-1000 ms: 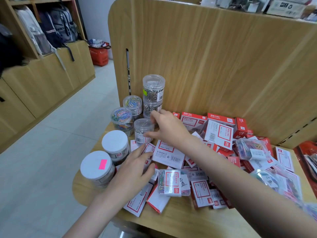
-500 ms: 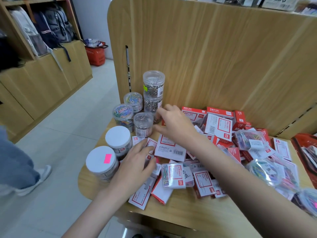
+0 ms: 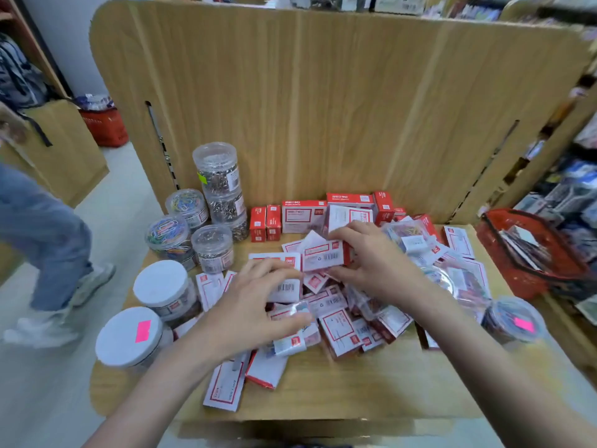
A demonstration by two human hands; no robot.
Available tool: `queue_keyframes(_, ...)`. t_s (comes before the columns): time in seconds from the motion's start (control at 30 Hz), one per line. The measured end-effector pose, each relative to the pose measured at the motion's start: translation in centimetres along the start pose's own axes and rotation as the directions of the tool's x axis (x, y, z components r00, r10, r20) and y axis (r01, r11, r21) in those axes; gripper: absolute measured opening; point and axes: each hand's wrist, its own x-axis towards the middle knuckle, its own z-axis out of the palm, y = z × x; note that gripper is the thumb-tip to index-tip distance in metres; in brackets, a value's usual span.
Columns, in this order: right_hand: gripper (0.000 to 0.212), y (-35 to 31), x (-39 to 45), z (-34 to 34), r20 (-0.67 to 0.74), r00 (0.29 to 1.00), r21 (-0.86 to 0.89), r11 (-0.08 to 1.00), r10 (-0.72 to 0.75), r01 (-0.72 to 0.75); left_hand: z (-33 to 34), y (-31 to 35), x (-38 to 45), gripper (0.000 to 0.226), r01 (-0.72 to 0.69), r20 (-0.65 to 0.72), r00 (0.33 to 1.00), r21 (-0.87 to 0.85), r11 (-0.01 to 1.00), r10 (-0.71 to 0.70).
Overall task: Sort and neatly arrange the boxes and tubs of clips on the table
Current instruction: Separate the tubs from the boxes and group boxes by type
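Pinching a small red-and-white cardboard clip box (image 3: pixel 323 258) at twelve o'clock, the right hand (image 3: pixel 371 257) is lifting it for sorting while the left hand (image 3: pixel 255 305) is spreading loosely over the heap, gripping nothing.

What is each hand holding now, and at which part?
The right hand pinches a red-and-white box at its right end. The left hand rests on the pile, gripping nothing clearly.

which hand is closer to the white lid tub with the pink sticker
Left. The left hand lies over the loose boxes just right of the pink-sticker tub, though not touching it. The right hand is farther right and back, gripping a small red-and-white box.
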Motion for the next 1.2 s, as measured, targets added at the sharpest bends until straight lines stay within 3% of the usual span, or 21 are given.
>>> queue_keyframes(0.07,0.046,0.2,-0.2,-0.3,-0.117,0.993,0.094,0.996,0.015,-0.004,0.4,-0.1,-0.3,0.072,-0.017,0.125,0.992,0.098,0.995,0.004)
queue_keyframes(0.17,0.041,0.7,-0.5,-2.4,-0.22,0.971,0.151,0.987,0.094,-0.061,1.3,-0.7,-0.3,0.086,-0.017,0.164,0.986,0.151,0.988,-0.008)
queue_keyframes(0.33,0.034,1.2,-3.5,-4.1,-0.088,0.977,0.26,0.951,0.197,-0.168,1.5,-0.5,0.2,0.079,0.025,0.092,0.995,0.01,1.0,-0.025)
queue_keyframes(0.47,0.033,1.0,-5.5,-1.2,-0.042,0.99,0.198,0.972,0.134,-0.123,1.6,0.0,1.1,0.073,0.014,0.012,1.0,-0.053,0.998,-0.013)
queue_keyframes(0.63,0.034,2.6,-4.0,-1.0,-0.315,0.929,0.186,0.972,0.195,-0.141,1.1,0.7,1.9,0.051,0.022,-0.107,0.993,-0.197,0.98,-0.044)
queue_keyframes(0.77,0.034,3.8,-1.3,-1.7,-0.446,0.855,0.109,0.964,0.265,-0.242,0.8,0.9,2.7,0.065,0.035,-0.224,0.971,-0.192,0.981,-0.078)
queue_keyframes(0.93,0.04,2.9,2.5,-0.8,-0.223,0.942,-0.224,0.927,0.251,-0.3,0.8,1.2,3.0,0.067,0.063,-0.241,0.965,-0.155,0.986,-0.1)
queue_keyframes(1.07,0.035,2.1,0.3,-1.3,-0.295,0.944,-0.117,0.975,0.145,-0.187,0.4,0.9,2.5,0.058,0.084,-0.32,0.938,-0.166,0.983,-0.134)
queue_keyframes(1.1,0.037,1.9,-0.7,-1.6,-0.264,0.957,-0.083,0.985,0.123,-0.15,0.2,0.8,2.4,0.055,0.104,-0.344,0.926,-0.166,0.981,-0.157)
queue_keyframes(1.2,0.051,1.0,-3.6,-1.4,-0.002,0.997,-0.146,0.986,0.083,-0.082,0.0,0.7,1.9,0.055,0.16,-0.395,0.893,-0.174,0.972,-0.218)
